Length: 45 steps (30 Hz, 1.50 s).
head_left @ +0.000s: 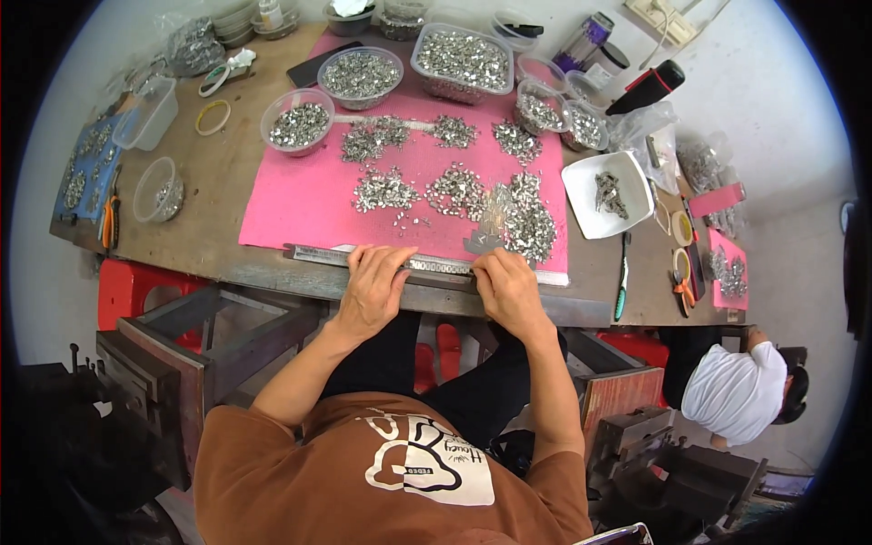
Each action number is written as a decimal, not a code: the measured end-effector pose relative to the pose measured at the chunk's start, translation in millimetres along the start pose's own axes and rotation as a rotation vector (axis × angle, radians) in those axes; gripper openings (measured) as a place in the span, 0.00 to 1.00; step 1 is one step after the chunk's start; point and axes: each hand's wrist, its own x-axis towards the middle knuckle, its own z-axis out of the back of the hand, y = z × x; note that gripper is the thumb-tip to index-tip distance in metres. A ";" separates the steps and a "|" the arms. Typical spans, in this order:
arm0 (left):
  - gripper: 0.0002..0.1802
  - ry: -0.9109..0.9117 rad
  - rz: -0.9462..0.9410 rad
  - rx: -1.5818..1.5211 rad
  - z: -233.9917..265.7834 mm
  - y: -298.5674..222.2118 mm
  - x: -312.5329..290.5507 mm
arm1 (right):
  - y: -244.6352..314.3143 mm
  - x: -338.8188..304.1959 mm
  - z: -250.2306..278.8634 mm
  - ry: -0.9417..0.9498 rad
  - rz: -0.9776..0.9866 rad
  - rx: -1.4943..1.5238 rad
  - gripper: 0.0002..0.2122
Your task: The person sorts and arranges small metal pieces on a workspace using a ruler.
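Along the front edge of the table lies a long narrow metal strip [313, 254], with a row of small shiny pieces [440, 266] along its middle part. My left hand [371, 283] is closed over the strip, fingers bent and thumb against its near side. To its right, my right hand [511, 289] is closed at the strip too, fingers curled together; what they pinch is hidden. Just beyond those fingertips lies a thin grey flat piece [481, 242]. Loose silvery metal pieces [529, 222] are heaped beside it on the pink mat [300, 195], with several smaller heaps farther off.
Tubs of metal pieces, such as a rectangular one [461, 59], line the far side. At right are a white tray [586, 182], a green-tipped brush [623, 277] and orange-handled pliers [683, 289]. Another person [736, 391] sits beyond. At left stands a clear tub [150, 186].
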 end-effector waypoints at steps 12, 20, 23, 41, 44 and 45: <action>0.19 -0.069 0.049 -0.019 -4.4 -2.3 3.0 | -4.0 7.3 -1.3 0.050 -0.089 0.156 0.02; 0.17 -0.097 0.054 -0.013 -3.6 -1.2 2.6 | -2.2 3.3 -10.0 -0.016 -0.086 0.208 0.04; 0.17 -0.083 0.047 -0.009 -9.1 -2.1 7.1 | -5.5 -2.9 -12.6 -0.085 -0.105 0.200 0.04; 0.36 0.227 -0.013 0.198 32.6 2.1 14.5 | -175.2 1.7 134.1 -0.646 -0.454 -0.337 0.07; 0.33 0.261 -0.020 0.203 33.5 10.7 15.4 | -184.3 -56.9 121.2 -0.585 -0.654 -0.309 0.12; 0.32 0.297 -0.018 0.194 33.8 13.4 15.2 | -180.6 -76.3 113.5 -0.526 -0.720 -0.324 0.14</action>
